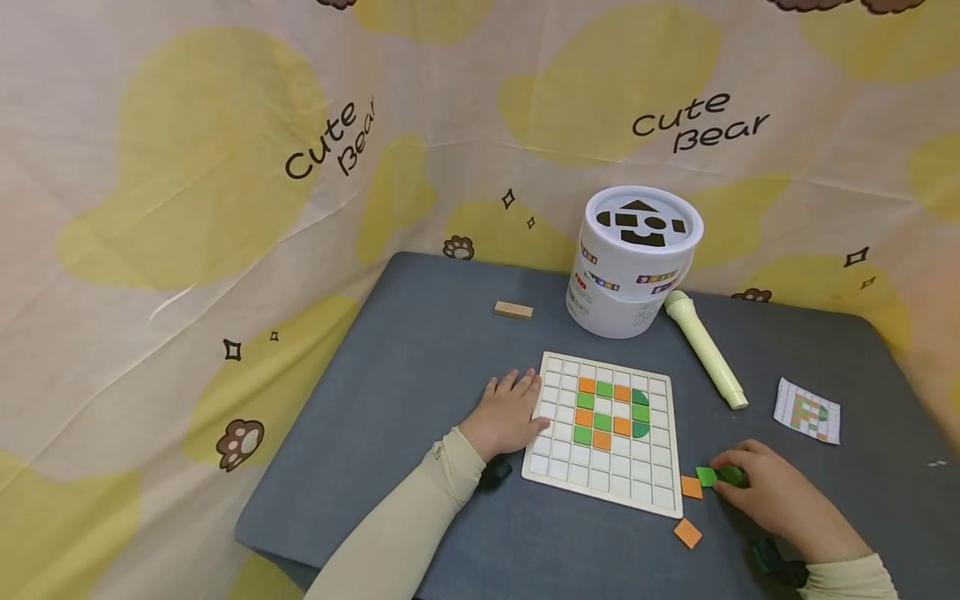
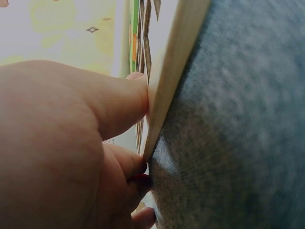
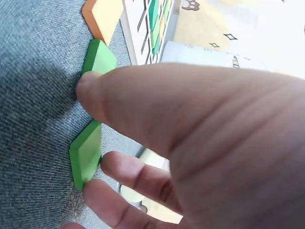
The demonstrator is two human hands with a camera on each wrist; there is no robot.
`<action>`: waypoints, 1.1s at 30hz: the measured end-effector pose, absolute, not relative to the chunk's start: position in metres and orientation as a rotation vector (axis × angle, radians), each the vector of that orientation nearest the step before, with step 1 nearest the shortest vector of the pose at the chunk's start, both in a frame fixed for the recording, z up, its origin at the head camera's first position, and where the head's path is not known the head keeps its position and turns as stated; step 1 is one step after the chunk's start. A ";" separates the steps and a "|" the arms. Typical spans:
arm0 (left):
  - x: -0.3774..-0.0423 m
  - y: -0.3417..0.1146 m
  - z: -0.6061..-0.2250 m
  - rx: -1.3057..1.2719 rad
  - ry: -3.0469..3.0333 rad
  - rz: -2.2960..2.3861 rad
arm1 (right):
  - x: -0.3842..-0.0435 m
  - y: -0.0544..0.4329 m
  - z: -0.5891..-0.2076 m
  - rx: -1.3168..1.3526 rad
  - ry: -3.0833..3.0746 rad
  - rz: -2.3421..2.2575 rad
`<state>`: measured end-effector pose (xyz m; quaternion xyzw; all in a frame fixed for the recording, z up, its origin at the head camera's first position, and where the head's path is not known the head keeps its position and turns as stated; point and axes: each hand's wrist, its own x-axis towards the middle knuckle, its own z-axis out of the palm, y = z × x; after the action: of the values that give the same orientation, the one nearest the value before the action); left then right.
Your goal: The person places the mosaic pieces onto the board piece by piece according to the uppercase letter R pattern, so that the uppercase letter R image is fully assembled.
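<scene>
My left hand [image 1: 506,417] rests with its fingers extended along the left edge of a white gridded board [image 1: 551,469]. In the left wrist view its thumb [image 2: 126,98] touches the board's rim [image 2: 167,71]. Orange and green tiles form a pattern on the grid, with darker green curved pieces on its right side. Beyond the lower right edge, my right hand [image 1: 780,500] pinches a green square tile [image 1: 706,477] with thumb and index finger. A second green tile [image 3: 86,155] lies by its other fingers. Next to the board are two orange tiles [image 1: 692,487].
A white bucket [image 1: 611,304] with shape holes in its lid stands behind the board. To its right lies a pale yellow microphone-shaped stick [image 1: 705,350]. A printed pattern card [image 1: 783,404] is farther right; a small wooden block [image 1: 513,310] is at the back left.
</scene>
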<state>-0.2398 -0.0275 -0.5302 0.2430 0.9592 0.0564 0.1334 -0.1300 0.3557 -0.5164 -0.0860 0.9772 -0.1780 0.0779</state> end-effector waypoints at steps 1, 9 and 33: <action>-0.240 -0.028 -0.530 0.705 2.781 0.166 | -0.130 0.355 -0.516 -0.258 2.936 -0.527; -0.239 -0.029 -0.529 0.697 2.786 0.176 | -0.134 0.352 -0.509 -0.253 2.919 -0.436; -0.235 -0.030 -0.522 0.727 2.772 0.202 | -0.125 0.326 -0.505 -0.455 3.014 -0.315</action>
<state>-0.2354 -0.0296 -0.5222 0.2506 0.9563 0.0696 0.1339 -0.1248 0.3262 -0.5053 -0.1485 0.9828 -0.1028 0.0387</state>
